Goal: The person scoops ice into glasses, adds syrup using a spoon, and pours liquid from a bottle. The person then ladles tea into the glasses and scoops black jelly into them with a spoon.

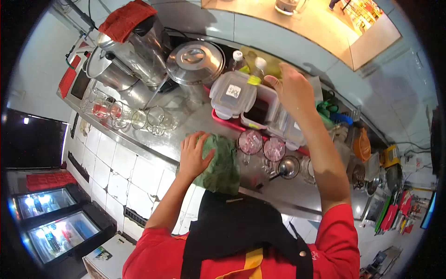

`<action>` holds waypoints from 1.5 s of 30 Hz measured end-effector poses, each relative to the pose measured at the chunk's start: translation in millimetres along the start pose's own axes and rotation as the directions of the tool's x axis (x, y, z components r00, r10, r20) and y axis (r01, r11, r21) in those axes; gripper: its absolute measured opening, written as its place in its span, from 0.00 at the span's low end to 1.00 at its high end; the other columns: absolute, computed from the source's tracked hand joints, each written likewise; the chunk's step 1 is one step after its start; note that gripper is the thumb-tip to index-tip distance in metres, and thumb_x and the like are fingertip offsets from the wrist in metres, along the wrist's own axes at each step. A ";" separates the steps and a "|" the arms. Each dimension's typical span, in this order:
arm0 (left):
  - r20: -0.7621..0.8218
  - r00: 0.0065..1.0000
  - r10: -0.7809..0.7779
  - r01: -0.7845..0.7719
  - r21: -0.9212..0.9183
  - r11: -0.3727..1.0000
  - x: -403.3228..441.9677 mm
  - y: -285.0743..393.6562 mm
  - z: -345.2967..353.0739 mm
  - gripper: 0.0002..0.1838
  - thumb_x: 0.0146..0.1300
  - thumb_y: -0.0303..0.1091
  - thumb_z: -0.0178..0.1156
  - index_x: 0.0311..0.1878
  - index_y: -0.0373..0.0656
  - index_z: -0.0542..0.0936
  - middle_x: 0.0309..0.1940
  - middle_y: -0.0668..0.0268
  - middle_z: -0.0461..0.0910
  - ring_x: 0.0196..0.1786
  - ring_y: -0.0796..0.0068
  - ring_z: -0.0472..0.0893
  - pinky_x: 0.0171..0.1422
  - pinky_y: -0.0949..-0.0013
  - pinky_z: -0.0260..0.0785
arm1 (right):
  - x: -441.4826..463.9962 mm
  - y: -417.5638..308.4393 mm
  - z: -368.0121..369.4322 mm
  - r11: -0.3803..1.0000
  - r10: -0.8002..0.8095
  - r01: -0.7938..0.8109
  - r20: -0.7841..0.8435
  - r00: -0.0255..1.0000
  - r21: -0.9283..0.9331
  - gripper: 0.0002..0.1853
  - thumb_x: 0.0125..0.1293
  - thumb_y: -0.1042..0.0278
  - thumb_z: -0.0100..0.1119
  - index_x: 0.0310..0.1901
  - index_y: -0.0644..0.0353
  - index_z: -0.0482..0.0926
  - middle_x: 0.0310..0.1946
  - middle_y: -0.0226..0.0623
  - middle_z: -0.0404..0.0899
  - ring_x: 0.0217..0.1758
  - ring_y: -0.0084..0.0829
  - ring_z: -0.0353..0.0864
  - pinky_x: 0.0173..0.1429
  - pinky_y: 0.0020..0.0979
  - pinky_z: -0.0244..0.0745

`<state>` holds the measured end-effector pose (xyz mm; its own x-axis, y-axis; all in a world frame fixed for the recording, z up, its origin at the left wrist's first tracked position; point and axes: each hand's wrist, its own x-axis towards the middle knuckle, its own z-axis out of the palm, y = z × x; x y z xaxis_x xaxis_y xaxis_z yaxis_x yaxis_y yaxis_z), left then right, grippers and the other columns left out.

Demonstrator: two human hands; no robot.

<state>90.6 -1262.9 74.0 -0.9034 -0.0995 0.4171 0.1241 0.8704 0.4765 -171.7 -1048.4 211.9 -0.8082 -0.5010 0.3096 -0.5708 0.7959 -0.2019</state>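
My left hand [195, 156] lies on a crumpled green cloth [220, 167] at the counter's front edge, its fingers spread. Raised over the back of the counter is my right hand [296, 90], thumb and fingers apart, with nothing visible in it. Below and beside it are a clear lidded container [233, 91] with a printed label and an open container [264, 106] with dark contents. Two bottles with white caps, one a clear bottle [259, 68], stand just left of that hand. Two glasses with pink contents, including a pink glass [251, 141], stand right of the cloth.
A lidded steel pot [194, 65] and a metal urn [146, 51] under a red cloth [127, 21] stand at the back left. Several glass mugs [158, 118] line the left front. A ladle [289, 167] lies near the pink glasses. A serving opening [320, 23] is above.
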 end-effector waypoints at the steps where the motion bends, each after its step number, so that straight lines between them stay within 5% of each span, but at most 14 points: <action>1: 0.011 0.999 -0.051 0.048 0.199 0.979 -21.7 0.8 6.9 0.21 0.60 0.32 0.68 0.57 0.44 0.80 0.51 0.55 0.80 0.52 0.49 0.79 0.55 0.51 0.73 | -22.5 -14.9 -11.8 0.990 -0.061 0.078 -0.149 0.987 0.117 0.23 0.69 0.47 0.66 0.47 0.64 0.80 0.40 0.49 0.86 0.44 0.52 0.87 0.48 0.48 0.82; 5: 0.269 0.918 -0.292 0.223 0.261 0.939 -111.7 -48.7 58.8 0.16 0.63 0.34 0.63 0.54 0.47 0.83 0.46 0.53 0.80 0.48 0.47 0.82 0.53 0.45 0.73 | -127.5 -64.9 -35.4 0.769 -0.334 0.265 0.011 0.943 0.582 0.22 0.70 0.57 0.67 0.59 0.61 0.81 0.38 0.45 0.84 0.40 0.45 0.84 0.49 0.42 0.80; 7: 0.353 0.802 -0.482 0.343 0.388 0.856 -116.7 -41.7 46.1 0.11 0.63 0.32 0.61 0.48 0.43 0.82 0.43 0.51 0.80 0.45 0.43 0.83 0.50 0.43 0.74 | -179.3 -75.6 -47.8 0.654 -0.438 0.039 0.336 0.834 0.755 0.21 0.69 0.59 0.69 0.59 0.60 0.81 0.37 0.43 0.84 0.39 0.44 0.85 0.48 0.43 0.80; 10: 0.560 0.768 -0.312 0.309 0.102 0.945 -97.2 -7.7 -24.0 0.08 0.64 0.29 0.59 0.45 0.39 0.80 0.42 0.50 0.81 0.41 0.42 0.82 0.46 0.47 0.75 | -240.7 -66.3 -24.8 0.681 -0.476 -0.147 0.586 0.655 0.717 0.26 0.68 0.59 0.71 0.64 0.59 0.79 0.46 0.45 0.83 0.48 0.45 0.85 0.54 0.42 0.80; 12: 0.761 0.636 -0.126 0.337 -0.128 0.933 -68.2 29.0 -63.5 0.08 0.66 0.27 0.59 0.47 0.38 0.80 0.41 0.50 0.83 0.42 0.48 0.83 0.47 0.53 0.76 | -279.5 -68.7 -8.2 0.493 -0.398 -0.099 0.325 0.858 0.865 0.33 0.67 0.57 0.72 0.70 0.57 0.71 0.62 0.49 0.73 0.64 0.47 0.77 0.67 0.43 0.74; 16: 0.804 0.524 0.281 0.397 -0.523 0.754 -18.5 133.7 -73.4 0.10 0.70 0.25 0.61 0.53 0.37 0.79 0.42 0.56 0.83 0.46 0.65 0.82 0.53 0.63 0.73 | -326.7 -71.6 6.0 0.341 -0.289 -0.122 0.227 0.930 0.932 0.36 0.69 0.58 0.71 0.71 0.58 0.61 0.68 0.53 0.62 0.74 0.46 0.65 0.76 0.48 0.63; 19: 0.728 0.661 0.183 0.460 -0.585 0.669 -24.4 180.5 -24.7 0.20 0.71 0.30 0.63 0.62 0.36 0.73 0.53 0.55 0.78 0.55 0.65 0.79 0.65 0.62 0.71 | -381.0 -48.6 19.7 0.448 0.123 -0.225 0.190 0.974 0.865 0.30 0.71 0.61 0.68 0.67 0.59 0.63 0.61 0.50 0.67 0.66 0.42 0.71 0.72 0.43 0.66; 21: 0.678 0.724 0.127 0.463 -0.614 0.639 -23.3 221.3 3.2 0.25 0.70 0.32 0.65 0.66 0.36 0.70 0.57 0.51 0.76 0.59 0.61 0.78 0.69 0.59 0.69 | -391.5 -31.5 14.0 0.134 0.587 -0.439 0.286 0.757 0.888 0.21 0.73 0.64 0.65 0.61 0.60 0.68 0.52 0.45 0.73 0.56 0.38 0.76 0.64 0.38 0.71; 22: 0.547 0.807 0.223 0.210 -0.619 0.757 -24.6 233.7 20.8 0.29 0.69 0.34 0.67 0.68 0.36 0.67 0.59 0.49 0.74 0.63 0.55 0.75 0.71 0.56 0.66 | -394.8 -22.5 13.2 0.131 0.596 -0.430 0.276 0.754 0.893 0.21 0.73 0.64 0.65 0.61 0.60 0.68 0.52 0.45 0.73 0.56 0.38 0.76 0.64 0.38 0.71; 24: 0.407 0.842 0.354 -0.069 -0.569 0.819 -26.6 256.8 41.3 0.34 0.67 0.35 0.68 0.71 0.36 0.63 0.61 0.46 0.72 0.67 0.49 0.72 0.74 0.52 0.63 | -394.3 -1.2 13.8 0.336 0.831 -0.511 0.006 0.557 0.791 0.15 0.74 0.64 0.63 0.55 0.62 0.73 0.46 0.43 0.75 0.51 0.38 0.79 0.57 0.36 0.74; 30: 0.229 0.864 0.449 -0.335 -0.403 0.852 16.5 280.3 77.5 0.28 0.57 0.22 0.62 0.64 0.37 0.72 0.61 0.48 0.73 0.62 0.42 0.72 0.68 0.46 0.64 | -371.4 41.8 44.7 0.706 0.701 -0.472 -0.423 0.575 0.528 0.13 0.69 0.72 0.68 0.52 0.59 0.78 0.48 0.41 0.75 0.47 0.45 0.82 0.48 0.41 0.78; 35: 0.394 0.665 0.634 -0.628 -0.163 0.761 106.8 281.3 142.7 0.31 0.57 0.23 0.61 0.68 0.41 0.73 0.62 0.57 0.75 0.64 0.53 0.75 0.67 0.52 0.67 | -370.4 56.7 58.4 0.693 0.720 -0.576 -0.394 0.571 0.433 0.16 0.65 0.73 0.71 0.53 0.53 0.80 0.51 0.38 0.75 0.47 0.42 0.84 0.43 0.43 0.81; 38: 0.502 0.251 0.828 -0.921 -0.141 0.364 136.7 275.8 186.8 0.36 0.58 0.29 0.66 0.73 0.54 0.73 0.63 0.69 0.77 0.65 0.66 0.75 0.66 0.59 0.69 | -368.3 62.8 57.2 0.700 0.714 -0.585 -0.417 0.563 0.410 0.17 0.63 0.72 0.72 0.52 0.51 0.80 0.50 0.38 0.76 0.47 0.42 0.84 0.43 0.42 0.82; 45: 0.719 -0.071 0.691 -0.973 -0.202 0.110 164.0 296.7 192.9 0.47 0.42 0.38 0.79 0.71 0.55 0.75 0.65 0.74 0.78 0.67 0.69 0.74 0.67 0.61 0.69 | -366.6 63.2 58.6 0.701 0.710 -0.575 -0.477 0.517 0.422 0.20 0.54 0.74 0.75 0.50 0.50 0.82 0.47 0.31 0.82 0.44 0.41 0.87 0.43 0.38 0.82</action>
<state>-99.9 -928.0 134.4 -0.1450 0.9555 -0.2568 0.9758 0.0951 -0.1971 80.0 -834.4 31.1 -0.7542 0.4686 0.4601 0.0028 0.7029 -0.7113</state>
